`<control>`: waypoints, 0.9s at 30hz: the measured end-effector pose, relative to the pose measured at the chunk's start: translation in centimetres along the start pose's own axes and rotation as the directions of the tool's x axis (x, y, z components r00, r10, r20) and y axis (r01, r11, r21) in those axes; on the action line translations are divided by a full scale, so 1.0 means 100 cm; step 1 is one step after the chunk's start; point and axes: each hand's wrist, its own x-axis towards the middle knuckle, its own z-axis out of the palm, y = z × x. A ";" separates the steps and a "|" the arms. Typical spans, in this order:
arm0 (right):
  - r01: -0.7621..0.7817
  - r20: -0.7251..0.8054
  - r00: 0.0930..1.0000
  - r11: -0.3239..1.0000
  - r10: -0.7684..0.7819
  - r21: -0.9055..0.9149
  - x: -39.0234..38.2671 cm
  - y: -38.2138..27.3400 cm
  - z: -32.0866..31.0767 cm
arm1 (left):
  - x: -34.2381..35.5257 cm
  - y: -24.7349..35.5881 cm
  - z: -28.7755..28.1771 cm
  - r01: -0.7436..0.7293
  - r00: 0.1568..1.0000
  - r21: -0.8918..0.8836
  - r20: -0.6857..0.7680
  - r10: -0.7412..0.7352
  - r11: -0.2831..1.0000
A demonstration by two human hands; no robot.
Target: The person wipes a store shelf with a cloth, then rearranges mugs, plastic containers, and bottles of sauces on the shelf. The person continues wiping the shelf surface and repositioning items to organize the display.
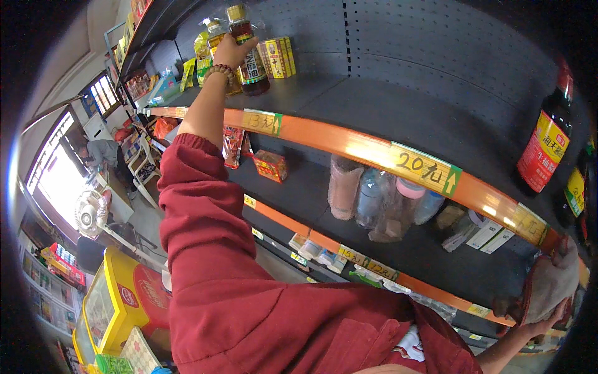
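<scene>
My left hand (232, 51), in a red sleeve with a bead bracelet at the wrist, reaches up to the top shelf and grips a dark sauce bottle (253, 73) with a gold cap. The bottle stands tilted on the dark shelf board (324, 93). Beside it are yellow-labelled oil bottles (208, 40) on the left and yellow boxes (278, 57) on the right. My right hand (545, 325) is low at the right edge, holding a pinkish-brown cloth (549, 279) against the end of the lower shelf.
An orange price rail (349, 142) edges the top shelf. A large dark sauce bottle (548, 146) stands far right. Wrapped plastic cups (380, 199) and a red box (270, 166) sit on the shelf below. A fan (92, 212), a yellow cabinet (115, 299) and another person (103, 153) are at left.
</scene>
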 end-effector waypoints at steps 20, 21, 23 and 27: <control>-0.259 -0.204 0.936 0.953 0.287 0.155 -0.055 -0.059 0.070 | 0.018 -0.010 0.025 0.079 0.997 0.005 -0.004 -0.079 0.997; -0.300 -0.199 0.920 0.933 0.338 0.198 -0.050 -0.055 0.066 | 0.020 -0.014 0.028 0.112 0.994 0.064 -0.027 -0.110 0.992; -0.292 -0.183 0.925 0.930 0.334 0.224 -0.044 -0.050 0.058 | 0.024 -0.012 0.035 0.179 0.983 0.165 -0.072 -0.169 0.970; -0.327 -0.204 0.903 0.912 0.379 0.248 -0.051 -0.057 0.062 | 0.029 -0.002 0.042 0.247 0.969 0.166 -0.049 -0.242 0.955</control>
